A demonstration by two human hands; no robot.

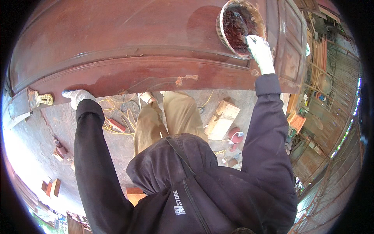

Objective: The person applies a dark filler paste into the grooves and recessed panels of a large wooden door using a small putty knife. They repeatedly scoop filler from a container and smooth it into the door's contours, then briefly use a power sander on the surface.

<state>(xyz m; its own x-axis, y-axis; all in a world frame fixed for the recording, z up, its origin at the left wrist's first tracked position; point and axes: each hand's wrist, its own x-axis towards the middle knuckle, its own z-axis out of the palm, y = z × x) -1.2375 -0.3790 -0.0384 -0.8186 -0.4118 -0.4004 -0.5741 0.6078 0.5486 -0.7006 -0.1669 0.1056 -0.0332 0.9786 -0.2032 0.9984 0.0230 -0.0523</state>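
Note:
A broad reddish-brown wooden panel (117, 35) with raised mouldings spreads out in front of me. My left hand (80, 96), in a white glove, lies on the panel's near edge with its fingers stretched out to the left. On the panel's right part is a round bowl (221, 29) with a stained rim, holding dark reddish-brown stuff (235, 25). My right hand (260, 50), also gloved in white, reaches over the bowl's near right rim. Its fingers are closed and point into the bowl; whatever they hold is hidden.
Left of my left hand, a tool with a pale yellow handle (45, 99) sits by the panel's corner. On the floor are a yellow cord (130, 121), a wooden block (223, 120) and a red object (235, 135). Wooden pieces and cluttered shelving (323, 82) line the right side.

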